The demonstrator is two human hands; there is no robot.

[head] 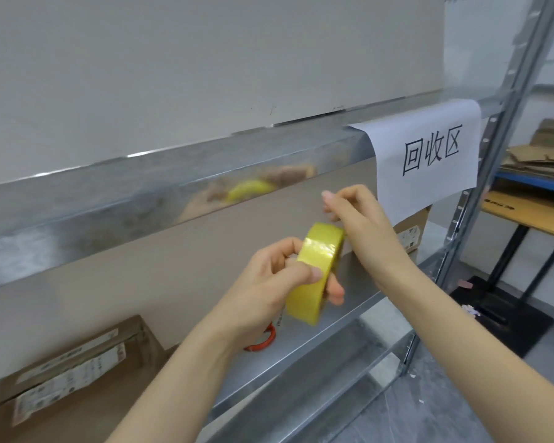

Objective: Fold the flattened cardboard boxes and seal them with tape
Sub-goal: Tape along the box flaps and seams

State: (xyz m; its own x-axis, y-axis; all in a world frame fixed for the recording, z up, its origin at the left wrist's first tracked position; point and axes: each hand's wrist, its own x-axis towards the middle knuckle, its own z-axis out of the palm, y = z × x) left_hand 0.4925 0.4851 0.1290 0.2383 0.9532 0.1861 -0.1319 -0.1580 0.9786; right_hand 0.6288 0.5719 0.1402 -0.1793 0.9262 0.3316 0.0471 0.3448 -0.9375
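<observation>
Metal shelf unit (301,340) fills most of the view, w/ a shiny upper shelf edge (141,193) that reflects the yellow roll and the hands. Grey upright post (480,174) on the right side. White paper sign (429,155) w/ black characters hangs from the upper shelf edge, near the post.

Cardboard box (68,378) w/ printed labels sits at lower left on the shelf, flaps partly up. A second, smaller box (410,235) sits at the back right of the shelf, partly behind the sign and the right wrist. Stack of flattened cardboard (538,155) lies on a blue-edged rack off to the right, well apart from the hands.

Left hand (269,282) holds the yellow tape roll (317,270) up above the shelf; grip closed round the roll, thumb on the outer face, fingers through the core. Right hand (359,219) is just beside the roll's top edge, fingertips pressed together in a pinch; can't tell if the tape end is betw. them.

Red ring (263,340) lies on the shelf, partly hidden under the left hand.
</observation>
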